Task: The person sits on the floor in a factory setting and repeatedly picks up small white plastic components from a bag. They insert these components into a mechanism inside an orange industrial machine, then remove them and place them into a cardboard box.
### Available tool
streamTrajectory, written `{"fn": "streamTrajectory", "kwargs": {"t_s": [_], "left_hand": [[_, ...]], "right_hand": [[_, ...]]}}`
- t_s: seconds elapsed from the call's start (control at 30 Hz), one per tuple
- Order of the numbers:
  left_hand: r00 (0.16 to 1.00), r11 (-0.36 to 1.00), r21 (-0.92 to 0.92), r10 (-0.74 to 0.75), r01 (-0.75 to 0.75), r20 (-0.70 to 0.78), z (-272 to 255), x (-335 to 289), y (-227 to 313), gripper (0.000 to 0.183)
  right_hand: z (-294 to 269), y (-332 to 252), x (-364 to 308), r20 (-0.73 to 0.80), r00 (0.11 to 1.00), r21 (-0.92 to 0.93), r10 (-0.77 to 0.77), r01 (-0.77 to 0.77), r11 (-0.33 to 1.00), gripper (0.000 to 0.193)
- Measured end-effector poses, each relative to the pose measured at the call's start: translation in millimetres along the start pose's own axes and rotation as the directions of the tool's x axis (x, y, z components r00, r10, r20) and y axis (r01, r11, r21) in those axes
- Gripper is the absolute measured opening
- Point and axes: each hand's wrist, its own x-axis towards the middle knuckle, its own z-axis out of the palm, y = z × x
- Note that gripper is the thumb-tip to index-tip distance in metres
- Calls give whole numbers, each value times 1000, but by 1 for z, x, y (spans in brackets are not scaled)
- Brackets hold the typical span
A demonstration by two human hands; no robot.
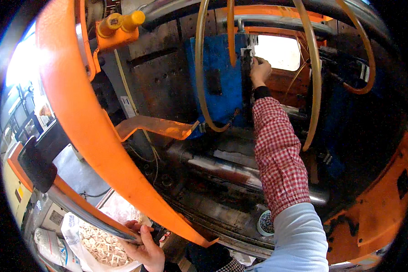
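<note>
My right hand (261,72) reaches deep into the machine, its arm in a red checked sleeve over a pale blue one. Its fingers are bent closed against the dark inner face of a blue mould block (226,97); what they hold, if anything, is too small to tell. Low on the left, my left hand (148,252) wraps round the near end of a dark metal handle bar (93,211), thumb up and fingertips partly hidden. That bar runs alongside the curved orange door frame (93,122).
Amber hoses (313,77) loop down on both sides of my right arm. A polished steel rod (224,171) crosses below it. A small tub of dark granules (266,223) sits on the machine bed. An open bag of pale small parts (102,245) stands at lower left.
</note>
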Motion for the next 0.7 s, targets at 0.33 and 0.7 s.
{"fn": "streamTrajectory", "kwargs": {"t_s": [0.33, 0.7], "left_hand": [[999, 995, -97, 18, -13, 51, -5, 0, -6, 31], [985, 982, -169, -58, 86, 163, -9, 3, 1, 24]], "right_hand": [[0, 3, 4, 101, 969, -163, -224, 238, 957, 19], [-8, -9, -3, 416, 909, -247, -21, 135, 960, 26]]}}
